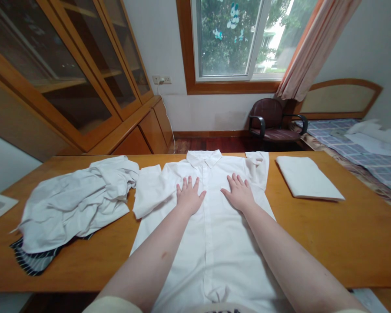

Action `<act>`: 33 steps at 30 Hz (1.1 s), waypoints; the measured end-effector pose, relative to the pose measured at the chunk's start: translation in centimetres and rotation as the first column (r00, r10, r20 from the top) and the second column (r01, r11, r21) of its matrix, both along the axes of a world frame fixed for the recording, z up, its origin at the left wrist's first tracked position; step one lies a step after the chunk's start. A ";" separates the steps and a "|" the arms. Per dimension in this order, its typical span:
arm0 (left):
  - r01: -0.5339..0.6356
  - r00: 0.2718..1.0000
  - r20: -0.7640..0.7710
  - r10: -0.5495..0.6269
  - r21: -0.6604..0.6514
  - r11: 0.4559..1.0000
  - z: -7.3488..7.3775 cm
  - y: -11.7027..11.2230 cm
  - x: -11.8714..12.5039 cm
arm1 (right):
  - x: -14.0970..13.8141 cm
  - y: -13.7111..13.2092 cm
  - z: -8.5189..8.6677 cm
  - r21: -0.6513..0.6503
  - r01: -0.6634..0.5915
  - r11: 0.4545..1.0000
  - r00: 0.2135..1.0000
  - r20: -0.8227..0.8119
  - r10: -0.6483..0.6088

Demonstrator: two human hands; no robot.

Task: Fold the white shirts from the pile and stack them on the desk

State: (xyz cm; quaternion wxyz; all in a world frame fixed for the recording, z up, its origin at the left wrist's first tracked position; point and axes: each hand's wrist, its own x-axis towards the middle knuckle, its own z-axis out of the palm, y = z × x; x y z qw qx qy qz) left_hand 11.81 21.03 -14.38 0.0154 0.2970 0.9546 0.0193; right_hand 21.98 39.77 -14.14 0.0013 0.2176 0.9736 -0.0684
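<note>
A white short-sleeved shirt (195, 243) is spread front side up on the wooden table, its collar at the far edge and its button strip running down the middle. My left hand (189, 196) lies flat on the chest, left of the buttons, fingers spread. On the other side of the strip my right hand (239, 193) also rests flat and open on the cloth. Both sleeves stick out sideways, with the right one bunched near its cuff. Close to my body the hem is wrinkled and partly hidden.
Left on the table (299, 243) lies a crumpled pile of white clothes (74, 200) over a dark striped cloth (35, 256). A folded white garment (308, 177) sits at the right. Beyond stand a brown armchair (270, 117), a bed (371, 152) and a glass-door cabinet (117, 111).
</note>
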 end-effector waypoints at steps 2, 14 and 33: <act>-0.008 1.000 0.026 0.008 -0.022 1.000 0.1 -0.2 0.2 | 0.4 -0.4 0.0 -0.001 0.007 1.000 1.000 -0.003 -0.007; -0.141 0.990 0.022 0.142 -0.051 0.989 3.1 2.4 0.3 | 1.1 -1.4 -0.5 0.026 0.027 0.999 0.999 -0.018 -0.027; 0.287 0.954 0.070 -0.292 0.071 0.955 0.5 2.4 -1.1 | 2.5 7.2 1.2 -0.609 0.187 0.771 0.494 -0.620 -0.610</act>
